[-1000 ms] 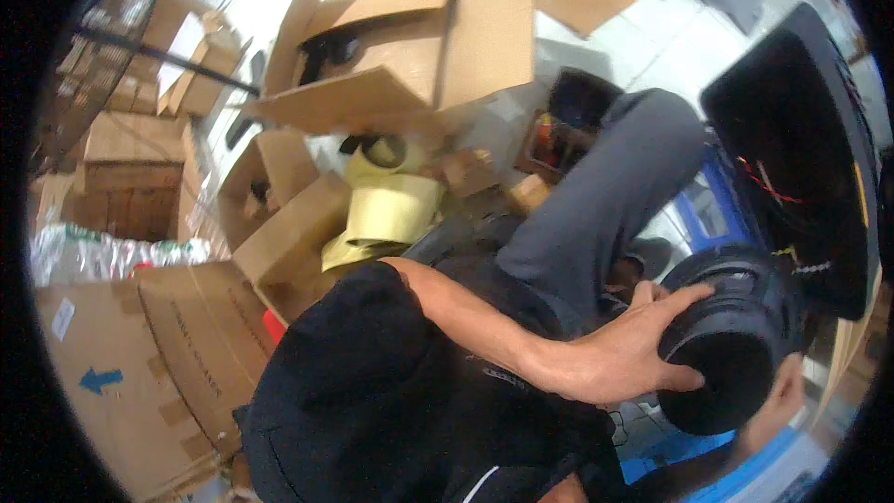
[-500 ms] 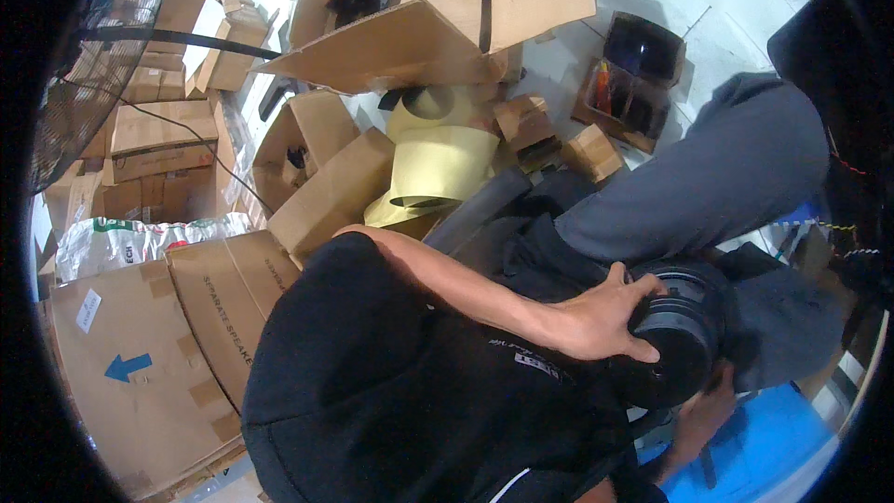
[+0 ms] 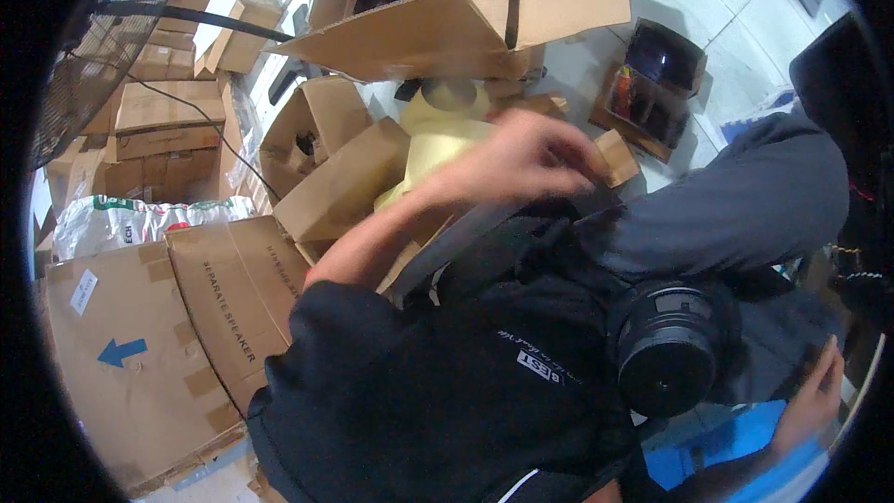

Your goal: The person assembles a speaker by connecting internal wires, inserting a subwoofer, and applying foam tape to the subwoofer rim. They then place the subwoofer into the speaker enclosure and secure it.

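Observation:
A round black speaker driver (image 3: 666,354) rests on my lap between my thighs, its stepped cylinder facing up. Neither hand touches it. My left hand (image 3: 531,158) is raised over the far side of my legs, close to a small brown cardboard box (image 3: 616,157) and in front of pale yellow curved sheets (image 3: 438,149). Motion smears its fingers, so what they do is unclear. My right hand (image 3: 812,399) is beside my leg at the lower right, fingers stretched, with nothing seen in it.
A blue surface (image 3: 712,442) lies under my right arm. Large taped cartons (image 3: 140,363) stand at the left, below a mesh fan (image 3: 121,56). Open cartons (image 3: 400,47) fill the far side; a small open box (image 3: 652,93) holds dark items on the tiled floor (image 3: 745,14).
My left hand has let go of the speaker driver and swung up and away toward the small boxes. My right hand has moved from beneath the driver out to the right.

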### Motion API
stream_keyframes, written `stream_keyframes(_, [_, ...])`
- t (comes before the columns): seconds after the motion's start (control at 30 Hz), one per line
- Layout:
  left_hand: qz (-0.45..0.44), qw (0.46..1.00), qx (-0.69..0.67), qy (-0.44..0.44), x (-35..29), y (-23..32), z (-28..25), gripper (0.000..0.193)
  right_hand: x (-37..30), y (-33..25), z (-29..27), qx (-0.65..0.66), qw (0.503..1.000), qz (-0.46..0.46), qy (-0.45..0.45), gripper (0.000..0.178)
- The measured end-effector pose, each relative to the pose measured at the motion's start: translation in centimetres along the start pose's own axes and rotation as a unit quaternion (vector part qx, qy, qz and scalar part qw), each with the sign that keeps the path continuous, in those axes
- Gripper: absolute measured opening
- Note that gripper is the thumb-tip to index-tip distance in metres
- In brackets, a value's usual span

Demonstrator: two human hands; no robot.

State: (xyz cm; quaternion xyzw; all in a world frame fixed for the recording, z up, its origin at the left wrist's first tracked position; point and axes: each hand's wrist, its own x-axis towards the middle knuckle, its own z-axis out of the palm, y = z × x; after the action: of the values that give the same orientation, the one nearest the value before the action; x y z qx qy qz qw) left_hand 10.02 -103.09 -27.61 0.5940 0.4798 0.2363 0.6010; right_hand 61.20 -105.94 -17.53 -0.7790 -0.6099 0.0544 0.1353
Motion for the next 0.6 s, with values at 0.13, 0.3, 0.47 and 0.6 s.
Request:
stream_keyframes(0.13, [-0.161, 0.84, 0.517, 0.039, -5.2, -9.3, -2.1, 0.063, 2.8, 0.7, -0.4, 0.037, 0.998, -0.054, -0.01, 0.036])
stream_keyframes(0.3, [-0.16, 0.794, 0.584, 0.046, -9.3, -15.8, -2.0, 0.068, 7.0, 1.0, 0.2, 0.036, 0.988, -0.139, -0.052, 0.037])
stream_keyframes(0.47, [-0.272, 0.902, 0.241, 0.234, -10.8, -13.4, -8.6, 0.034, 9.6, -1.9, 1.9, 0.036, 0.963, -0.26, -0.059, 0.038])
stream_keyframes(0.6, [-0.084, 0.876, 0.116, 0.46, -11.5, -10.1, -12.4, 0.028, 9.7, -5.1, 3.0, 0.078, 0.968, -0.231, -0.064, 0.036])
